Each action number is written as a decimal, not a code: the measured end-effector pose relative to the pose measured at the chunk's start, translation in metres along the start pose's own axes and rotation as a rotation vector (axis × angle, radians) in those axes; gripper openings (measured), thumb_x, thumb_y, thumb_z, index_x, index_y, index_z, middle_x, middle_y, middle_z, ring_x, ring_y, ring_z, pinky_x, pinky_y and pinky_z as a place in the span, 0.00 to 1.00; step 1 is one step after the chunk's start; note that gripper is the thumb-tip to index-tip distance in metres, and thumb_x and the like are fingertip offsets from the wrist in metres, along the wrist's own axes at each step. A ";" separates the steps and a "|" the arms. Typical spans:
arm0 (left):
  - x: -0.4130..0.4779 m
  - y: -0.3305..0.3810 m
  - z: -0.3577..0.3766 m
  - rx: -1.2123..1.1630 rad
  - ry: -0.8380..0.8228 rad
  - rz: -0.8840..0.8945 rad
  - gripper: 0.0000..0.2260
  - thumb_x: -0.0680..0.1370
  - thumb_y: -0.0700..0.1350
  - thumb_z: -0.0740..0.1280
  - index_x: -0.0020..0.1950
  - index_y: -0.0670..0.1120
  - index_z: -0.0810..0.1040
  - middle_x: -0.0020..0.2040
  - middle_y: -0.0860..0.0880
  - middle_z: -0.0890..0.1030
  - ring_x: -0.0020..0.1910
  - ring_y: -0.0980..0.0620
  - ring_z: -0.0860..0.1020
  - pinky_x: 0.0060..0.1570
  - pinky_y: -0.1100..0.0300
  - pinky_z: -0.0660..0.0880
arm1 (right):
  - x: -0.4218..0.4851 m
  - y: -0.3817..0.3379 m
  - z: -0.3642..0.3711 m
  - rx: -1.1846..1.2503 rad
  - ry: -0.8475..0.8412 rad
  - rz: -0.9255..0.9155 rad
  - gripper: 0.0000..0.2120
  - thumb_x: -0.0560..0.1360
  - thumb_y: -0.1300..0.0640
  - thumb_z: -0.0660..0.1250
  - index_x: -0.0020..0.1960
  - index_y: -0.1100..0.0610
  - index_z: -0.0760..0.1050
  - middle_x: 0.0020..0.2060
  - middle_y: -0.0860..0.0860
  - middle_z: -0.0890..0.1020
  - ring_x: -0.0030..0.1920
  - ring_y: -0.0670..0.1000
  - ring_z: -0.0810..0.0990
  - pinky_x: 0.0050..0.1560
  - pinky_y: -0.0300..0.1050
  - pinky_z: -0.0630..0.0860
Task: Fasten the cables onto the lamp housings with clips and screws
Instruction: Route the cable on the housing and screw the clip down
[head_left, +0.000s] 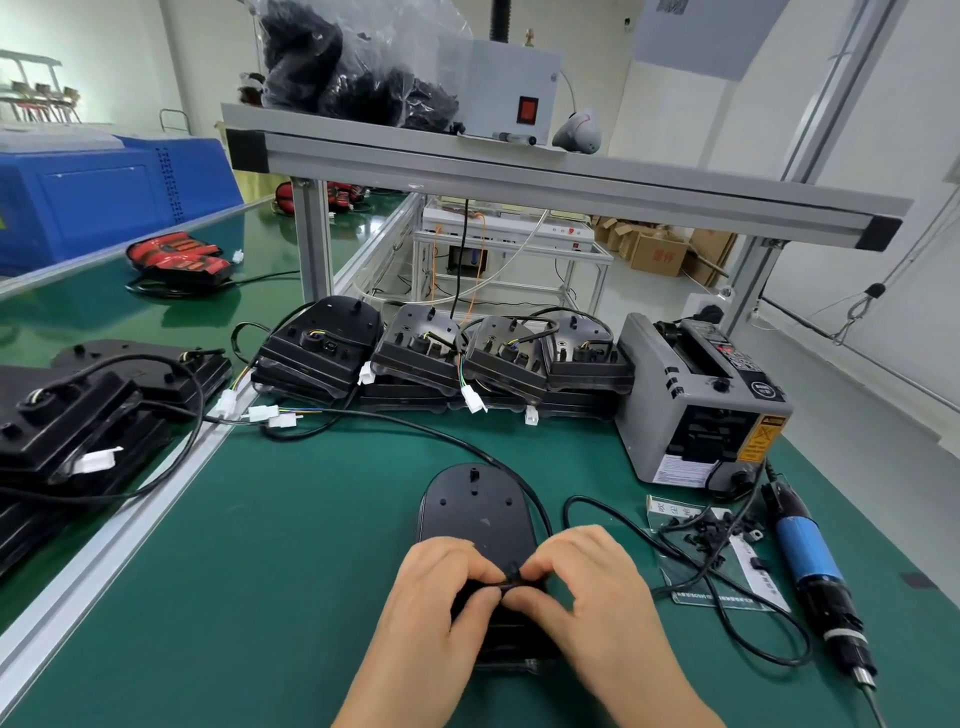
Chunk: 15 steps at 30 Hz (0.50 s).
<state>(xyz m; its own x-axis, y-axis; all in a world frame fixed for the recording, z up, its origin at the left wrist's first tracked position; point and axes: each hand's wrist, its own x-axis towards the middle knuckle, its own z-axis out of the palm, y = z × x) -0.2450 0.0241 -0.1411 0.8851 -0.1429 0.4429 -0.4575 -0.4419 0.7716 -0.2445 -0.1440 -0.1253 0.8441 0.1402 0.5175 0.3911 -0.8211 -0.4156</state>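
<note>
Green table (260, 571), housing (475, 512) at 6 o'clock, left grip (441, 603) and right grip (597, 587) both pinching a clip (514, 574) on it, more housings (452, 353) at 12, screwdriver (810, 553) at 4, shelf (519, 171) overhead, white walls (883, 156).

Near half of the lamp housing (475, 514): hidden under both hands. Small black part (514, 576), pinched between left hand (441, 597) and right hand (587, 587): too small to identify. Loose black pieces (711, 535), right of the right hand: indistinct. Screwdriver (810, 561) beyond them: tip cut off by the bottom edge.
</note>
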 end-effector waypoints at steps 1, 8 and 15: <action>0.001 0.001 -0.002 -0.033 -0.017 -0.025 0.14 0.74 0.38 0.70 0.46 0.59 0.76 0.49 0.63 0.76 0.59 0.66 0.70 0.55 0.77 0.63 | 0.000 0.001 0.000 -0.016 0.003 -0.015 0.13 0.65 0.39 0.68 0.38 0.49 0.77 0.37 0.37 0.76 0.45 0.39 0.70 0.43 0.42 0.73; 0.001 0.002 -0.010 0.008 -0.162 0.018 0.21 0.74 0.39 0.69 0.56 0.65 0.71 0.55 0.71 0.71 0.66 0.69 0.62 0.59 0.79 0.58 | -0.004 0.002 -0.002 -0.010 0.005 -0.070 0.11 0.70 0.43 0.64 0.40 0.50 0.78 0.39 0.38 0.79 0.45 0.38 0.71 0.48 0.34 0.64; 0.011 0.010 -0.003 0.113 -0.132 -0.047 0.08 0.79 0.49 0.61 0.43 0.55 0.79 0.44 0.66 0.74 0.57 0.68 0.65 0.53 0.79 0.58 | -0.006 0.002 -0.004 0.084 -0.052 -0.020 0.07 0.71 0.47 0.67 0.40 0.49 0.77 0.39 0.37 0.78 0.47 0.38 0.72 0.50 0.40 0.69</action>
<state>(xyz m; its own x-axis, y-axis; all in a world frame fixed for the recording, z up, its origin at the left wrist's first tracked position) -0.2404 0.0212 -0.1274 0.9121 -0.2318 0.3381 -0.4097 -0.5461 0.7307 -0.2507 -0.1488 -0.1262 0.8528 0.1865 0.4878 0.4357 -0.7689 -0.4679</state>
